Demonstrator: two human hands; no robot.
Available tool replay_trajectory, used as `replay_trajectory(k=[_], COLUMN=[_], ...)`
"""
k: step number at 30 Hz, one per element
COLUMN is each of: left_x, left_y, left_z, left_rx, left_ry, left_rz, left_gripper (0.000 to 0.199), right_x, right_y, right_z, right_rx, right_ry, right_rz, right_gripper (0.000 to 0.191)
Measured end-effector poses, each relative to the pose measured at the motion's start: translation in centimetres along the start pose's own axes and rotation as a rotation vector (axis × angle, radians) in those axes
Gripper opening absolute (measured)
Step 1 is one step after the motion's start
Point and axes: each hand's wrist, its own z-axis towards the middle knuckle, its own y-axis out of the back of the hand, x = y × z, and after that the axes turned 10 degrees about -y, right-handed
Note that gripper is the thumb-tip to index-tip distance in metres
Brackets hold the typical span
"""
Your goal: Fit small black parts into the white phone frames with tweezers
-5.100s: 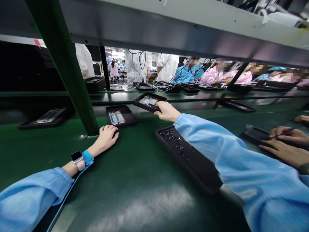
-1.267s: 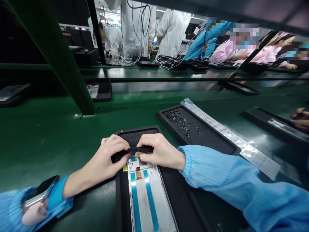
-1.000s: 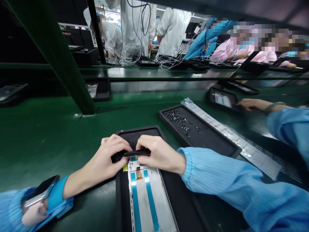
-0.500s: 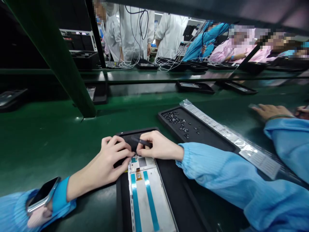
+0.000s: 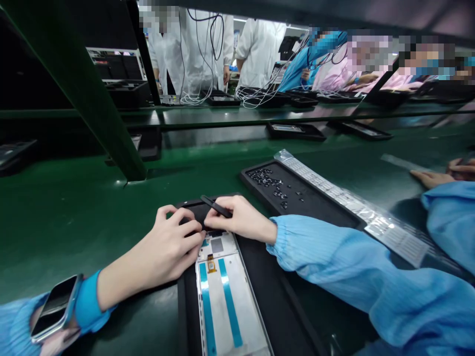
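Note:
A silver phone mid-frame (image 5: 218, 301) with two blue strips and a small orange flex connector lies in a black tray (image 5: 187, 316). At its top left corner, my left hand (image 5: 174, 242) is closed with bent fingers, thumb and fingertips against the frame; the exact contact is partly hidden. Black tweezers (image 5: 217, 206) are in my right hand (image 5: 237, 215), which is closed just over the frame's top edge. Their rear end points up and left. My right fingers hide the tips of the tweezers and whatever they touch.
A second black tray (image 5: 315, 198) holds many small black parts. Along its right side runs a clear plastic strip (image 5: 334, 198) with rows of pieces. A co-worker's hand (image 5: 434, 178) is at the right. Further trays (image 5: 297, 131) lie behind, and a green post (image 5: 111, 133) slants at left.
My right hand has lifted slightly and shifted left, the tweezers turning more visible. My left hand stays at the corner. The co-worker's hand at right has drawn back to the right.

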Motion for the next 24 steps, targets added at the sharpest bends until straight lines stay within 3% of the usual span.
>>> replay_trajectory(k=[3,6,12,24], left_x=[0.2,0.5,0.9,1.2], left_y=[-0.3,-0.8,-1.2,-1.4], left_z=[-0.2,-0.5,-0.4,-0.4], left_rx=[-0.03,-0.094,-0.142,-0.116], left_ry=[0.038,0.08,0.161,0.178], left_rz=[-0.101,-0.207,-0.325,-0.335], left_gripper=[0.019,0.017,0.01,0.009], right_x=[-0.4,-0.5,-0.1,-0.4], right_y=[0.0,-0.4,-1.3,-1.4], right_z=[-0.1,-0.5,-1.4,-1.7], right_rx=[-0.208,-0.262,-0.245,-0.235], right_ry=[0.048,0.002,0.323,0.293], right_rz=[0.218,0.262,0.016,-0.031], right_gripper=[0.039,0.054,0.012,0.006])
